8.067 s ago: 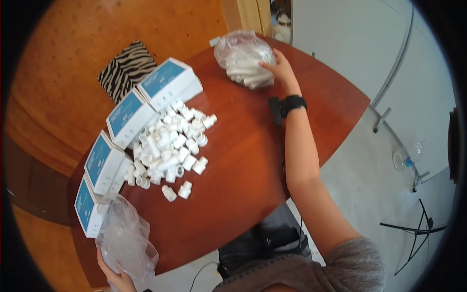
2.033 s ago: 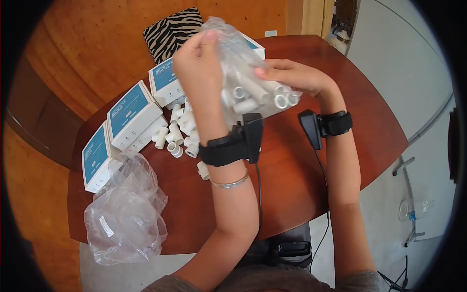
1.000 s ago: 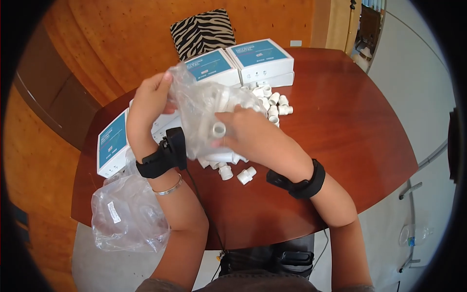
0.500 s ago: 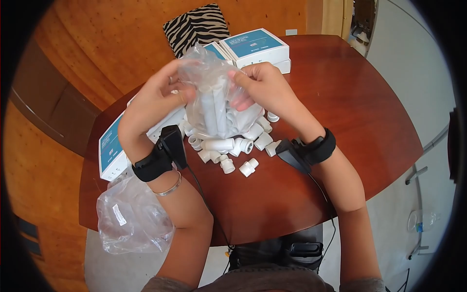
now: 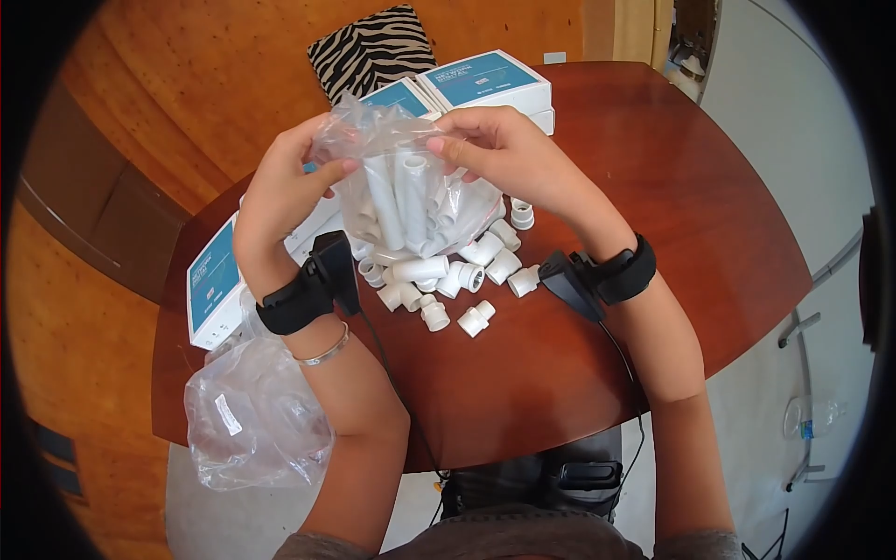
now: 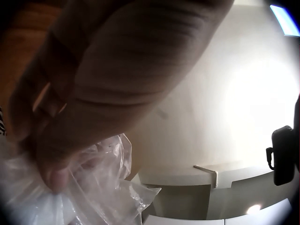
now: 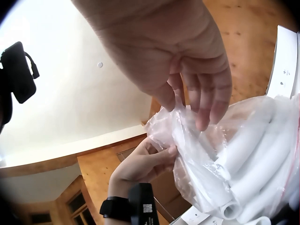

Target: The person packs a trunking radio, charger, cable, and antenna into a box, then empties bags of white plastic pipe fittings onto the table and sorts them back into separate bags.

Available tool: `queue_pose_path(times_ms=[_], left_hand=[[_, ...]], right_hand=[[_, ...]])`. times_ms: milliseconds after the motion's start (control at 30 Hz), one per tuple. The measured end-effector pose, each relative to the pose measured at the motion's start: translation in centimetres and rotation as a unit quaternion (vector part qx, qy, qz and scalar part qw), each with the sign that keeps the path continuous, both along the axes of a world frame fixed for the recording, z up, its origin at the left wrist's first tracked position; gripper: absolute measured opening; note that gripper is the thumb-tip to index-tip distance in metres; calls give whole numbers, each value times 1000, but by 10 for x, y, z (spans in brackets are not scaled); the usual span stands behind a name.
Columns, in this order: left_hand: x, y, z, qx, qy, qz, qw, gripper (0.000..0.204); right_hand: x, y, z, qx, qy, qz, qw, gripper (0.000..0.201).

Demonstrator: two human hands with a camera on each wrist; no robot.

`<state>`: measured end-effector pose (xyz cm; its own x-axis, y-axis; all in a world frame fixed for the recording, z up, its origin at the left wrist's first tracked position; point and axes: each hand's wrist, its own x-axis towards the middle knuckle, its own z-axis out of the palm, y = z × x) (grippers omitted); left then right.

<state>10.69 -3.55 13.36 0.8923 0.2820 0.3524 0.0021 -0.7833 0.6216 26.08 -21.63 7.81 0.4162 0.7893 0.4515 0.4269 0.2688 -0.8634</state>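
A clear plastic bag (image 5: 457,201) of white plastic pipe lengths (image 5: 411,205) is held up over a heap of white pipe fittings (image 5: 481,250). My left hand (image 5: 289,182) pinches the bag's gathered top on the left between thumb and fingers. On the other side my right hand (image 5: 495,145) pinches the bag near its mouth. In the right wrist view, the thumb and fingers of the right hand (image 7: 187,79) meet on the plastic, and the pipe lengths (image 7: 258,164) lie slanted inside. The left wrist view has the left thumb pressed on crumpled film (image 6: 108,173).
Blue-and-white boxes (image 5: 490,84) line the table's far and left edges. Another clear bag (image 5: 257,411), with a white label, hangs over the near left edge. A zebra-print seat (image 5: 373,47) stands beyond the table (image 5: 635,205). Cables run from both wrist cameras.
The bag of pipes went from the far side of the table to over the fittings. My left hand left the other bag and took this one. Lately the right hand shifted its grip to the bag's top.
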Motion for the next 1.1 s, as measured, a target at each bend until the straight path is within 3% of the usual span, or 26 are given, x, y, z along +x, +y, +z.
queue_pose_path(times_ms=[300, 467, 667, 733, 800, 933, 1033, 1100], left_hand=[[6, -4, 1, -37, -126, 62, 989, 23], [9, 5, 1, -60, -153, 51, 985, 21], [14, 5, 0, -68, -197, 50, 977, 21], [18, 0, 0, -76, -216, 56, 972, 20], [21, -11, 3, -151, -283, 52, 946, 19], [27, -8, 1, -164, -270, 50, 947, 18], [31, -3, -4, -204, -274, -17, 940, 18], [30, 6, -5, -154, -224, -88, 958, 21]], right_hand=[[3, -5, -5, -26, -135, -58, 989, 35], [12, -6, -16, -116, -240, -87, 960, 56], [20, -5, -23, -173, -220, -67, 958, 61], [19, -4, -22, -157, -211, -65, 963, 59], [16, -2, -19, -140, -201, -62, 967, 56], [16, 0, -21, -108, -221, -64, 967, 42], [19, 0, -23, -111, -238, -68, 963, 31], [19, -1, -23, -127, -227, -70, 963, 27]])
